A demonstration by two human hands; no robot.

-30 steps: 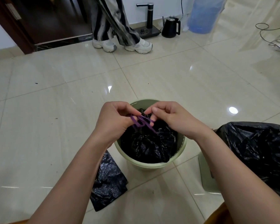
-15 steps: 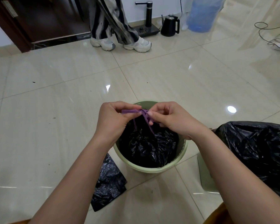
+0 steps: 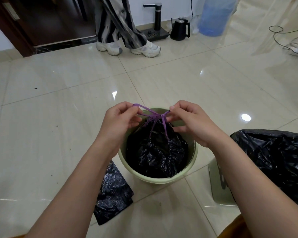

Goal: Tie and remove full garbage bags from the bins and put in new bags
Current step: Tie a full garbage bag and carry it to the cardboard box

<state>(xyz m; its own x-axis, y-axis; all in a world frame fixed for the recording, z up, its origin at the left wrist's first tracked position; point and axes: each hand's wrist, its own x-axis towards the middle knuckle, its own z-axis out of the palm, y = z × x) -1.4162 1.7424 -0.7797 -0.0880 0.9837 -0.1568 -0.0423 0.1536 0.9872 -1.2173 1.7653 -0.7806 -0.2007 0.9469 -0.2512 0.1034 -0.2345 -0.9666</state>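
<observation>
Black garbage bag (image 3: 155, 155) just below both hands: thin plastic film, crinkled, glossy w/ highlights. Purple drawstring (image 3: 150, 114) btwn the hands: flat plastic tape, smooth, slight sheen. Green bin (image 3: 193, 150) under the hands: moulded plastic, smooth, matt-ish. Folded black bag (image 3: 113, 193) below-left of left hand (image 3: 120, 117): same wrinkled shiny film. Floor tiles (image 3: 58, 134) around: polished, mirror-glossy, reflections seen. Kettle (image 3: 180, 29) far beyond right hand (image 3: 187, 121): glossy black.

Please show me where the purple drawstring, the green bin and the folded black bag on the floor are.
purple drawstring (image 3: 145, 109): head view, taut strand between hands.
green bin (image 3: 159, 180): head view, near rim.
folded black bag (image 3: 113, 194): head view, its middle.
</observation>
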